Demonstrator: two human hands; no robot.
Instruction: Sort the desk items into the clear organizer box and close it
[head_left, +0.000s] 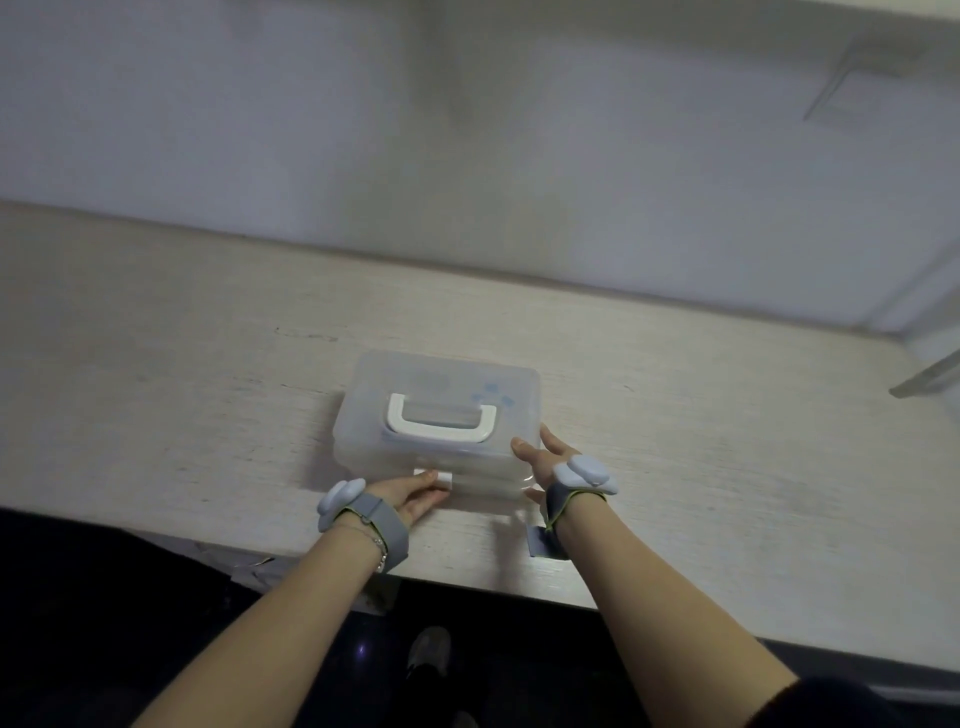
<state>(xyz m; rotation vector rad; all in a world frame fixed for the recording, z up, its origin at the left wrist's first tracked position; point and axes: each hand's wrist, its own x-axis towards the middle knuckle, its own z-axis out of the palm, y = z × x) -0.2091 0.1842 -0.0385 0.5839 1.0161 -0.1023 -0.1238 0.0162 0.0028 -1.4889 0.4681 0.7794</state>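
Note:
The clear organizer box (441, 384) stands on the pale desk with its lid down and a white handle (440, 419) folded flat on top. My left hand (410, 493) presses against the white front latch (434, 477) at the box's near side, thumb on it. My right hand (540, 457) holds the box's near right corner, fingers spread along the side wall. Faint blue shapes show through the lid at the right. No loose desk items are visible outside the box.
The pale wood desk (701, 441) runs wide to both sides, its near edge just behind my wrists. A white wall rises behind it. A grey metal bar (930, 376) juts in at the far right. Dark floor and a shoe lie below the desk edge.

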